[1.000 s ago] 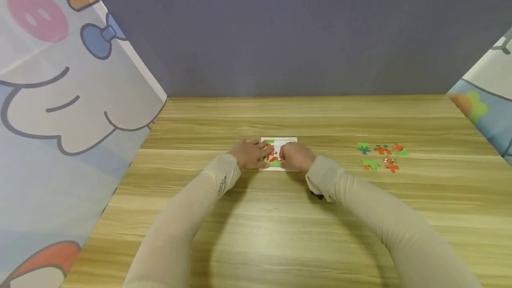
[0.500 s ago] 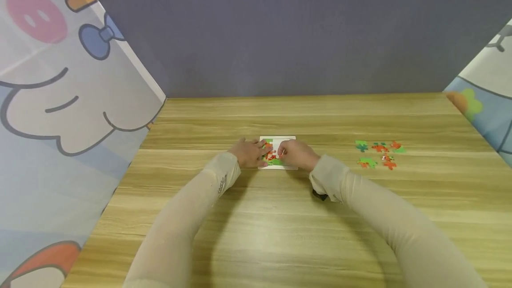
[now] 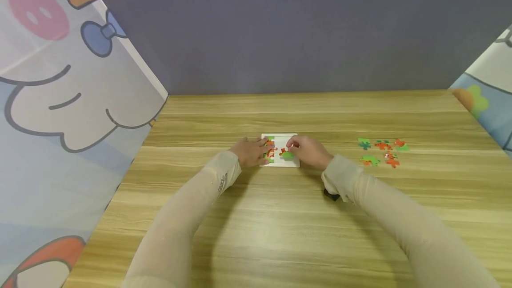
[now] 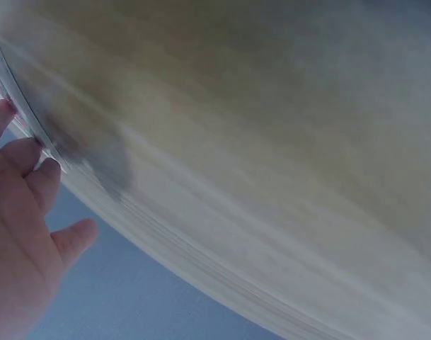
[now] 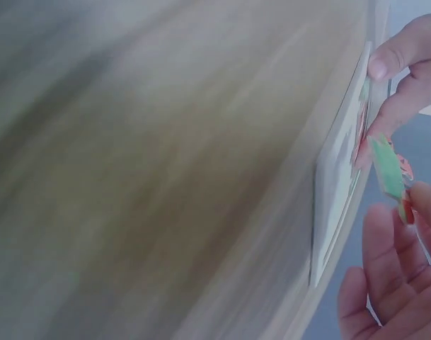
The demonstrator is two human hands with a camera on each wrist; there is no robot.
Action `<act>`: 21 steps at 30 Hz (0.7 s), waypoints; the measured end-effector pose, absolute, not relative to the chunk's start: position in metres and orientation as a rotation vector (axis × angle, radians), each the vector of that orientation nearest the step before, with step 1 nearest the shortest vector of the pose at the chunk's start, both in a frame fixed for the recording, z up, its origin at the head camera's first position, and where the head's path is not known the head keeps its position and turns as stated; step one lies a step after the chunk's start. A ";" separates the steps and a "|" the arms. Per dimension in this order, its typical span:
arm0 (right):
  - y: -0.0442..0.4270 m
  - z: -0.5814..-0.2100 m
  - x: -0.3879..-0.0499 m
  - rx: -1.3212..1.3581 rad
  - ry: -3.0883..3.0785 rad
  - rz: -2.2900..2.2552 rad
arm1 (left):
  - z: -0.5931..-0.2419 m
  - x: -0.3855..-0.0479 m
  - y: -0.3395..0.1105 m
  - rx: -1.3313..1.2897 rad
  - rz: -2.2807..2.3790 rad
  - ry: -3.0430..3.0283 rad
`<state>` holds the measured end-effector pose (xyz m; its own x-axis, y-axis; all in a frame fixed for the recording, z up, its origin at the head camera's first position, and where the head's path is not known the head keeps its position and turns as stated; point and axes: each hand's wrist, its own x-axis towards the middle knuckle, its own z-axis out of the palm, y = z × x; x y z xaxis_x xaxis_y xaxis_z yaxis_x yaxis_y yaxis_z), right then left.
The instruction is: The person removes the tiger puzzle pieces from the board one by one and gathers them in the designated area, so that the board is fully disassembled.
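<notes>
A small white puzzle tray [image 3: 283,140] lies on the wooden table, with joined red and green pieces [image 3: 270,150] along its left part. My left hand [image 3: 249,152] rests on that left side, fingers spread over the pieces. Above the right part of the tray, my right hand [image 3: 310,151] pinches a green and red jigsaw piece [image 3: 286,154] between thumb and fingertips. The right wrist view shows this jigsaw piece [image 5: 388,166] tilted and clear of the tray [image 5: 337,191]. In the left wrist view, the left hand [image 4: 17,227] touches the tray's edge.
Several loose jigsaw pieces [image 3: 383,146], green, red and orange, lie in two rows to the right on the table [image 3: 256,226]. A grey wall [image 3: 304,34] rises behind the table, and a cartoon-printed panel [image 3: 96,114] stands on the left.
My right hand has lifted the green and red jigsaw piece away from the joined pieces and moved slightly right with it. The left hand stays on the tray.
</notes>
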<state>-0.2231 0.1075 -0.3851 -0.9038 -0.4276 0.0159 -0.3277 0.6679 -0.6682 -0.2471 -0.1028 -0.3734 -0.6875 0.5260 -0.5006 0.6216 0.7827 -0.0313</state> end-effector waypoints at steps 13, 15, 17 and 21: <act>0.140 -0.386 -0.219 -0.508 2.669 -1.202 | -0.378 -0.251 -0.104 0.962 -0.235 2.506; 0.144 -0.386 -0.218 -0.527 2.695 -1.176 | -0.378 -0.251 -0.105 0.967 -0.247 2.496; 0.149 -0.387 -0.217 -0.533 2.717 -1.149 | -0.377 -0.250 -0.105 0.969 -0.252 2.488; 0.159 -0.389 -0.214 -0.536 2.726 -1.123 | -0.376 -0.248 -0.106 0.962 -0.256 2.477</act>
<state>-0.2136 0.1594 -0.3889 -0.9258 -0.3779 0.0015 -0.2693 0.6570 -0.7041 -0.2484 -0.1057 -0.3764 -0.6453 0.5886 -0.4871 0.6758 0.7371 -0.0047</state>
